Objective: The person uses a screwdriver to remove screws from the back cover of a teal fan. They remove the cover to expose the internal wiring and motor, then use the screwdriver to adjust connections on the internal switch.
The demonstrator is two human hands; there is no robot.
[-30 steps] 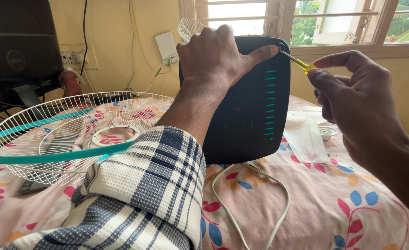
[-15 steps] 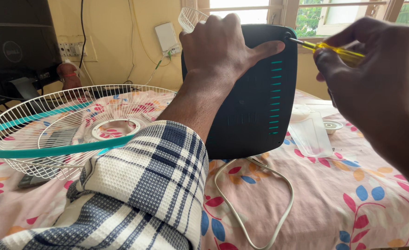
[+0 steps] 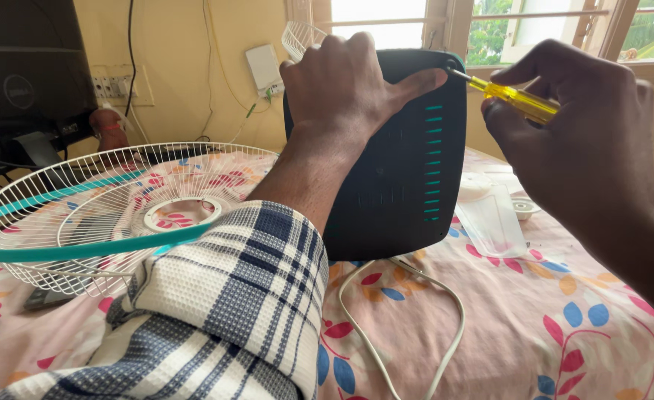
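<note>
A dark rounded fan base (image 3: 393, 185) with teal vent slots stands on edge on the bed. My left hand (image 3: 349, 85) grips its top edge, thumb stretched along the rim. My right hand (image 3: 571, 141) holds a yellow-handled screwdriver (image 3: 508, 95). The tool's metal tip touches the upper right corner of the base, beside my left thumb. My checked sleeve (image 3: 223, 311) fills the lower left.
A white wire fan guard (image 3: 112, 215) with a teal rim lies at the left on the floral bedsheet (image 3: 534, 333). A white cord (image 3: 408, 318) loops below the base. A clear plastic fan blade (image 3: 490, 215) lies at the right. A dark monitor (image 3: 27, 81) stands far left.
My right hand has brought the screwdriver leftwards, and its tip now meets the base's top corner. The left hand keeps its grip. The view has closed in slightly.
</note>
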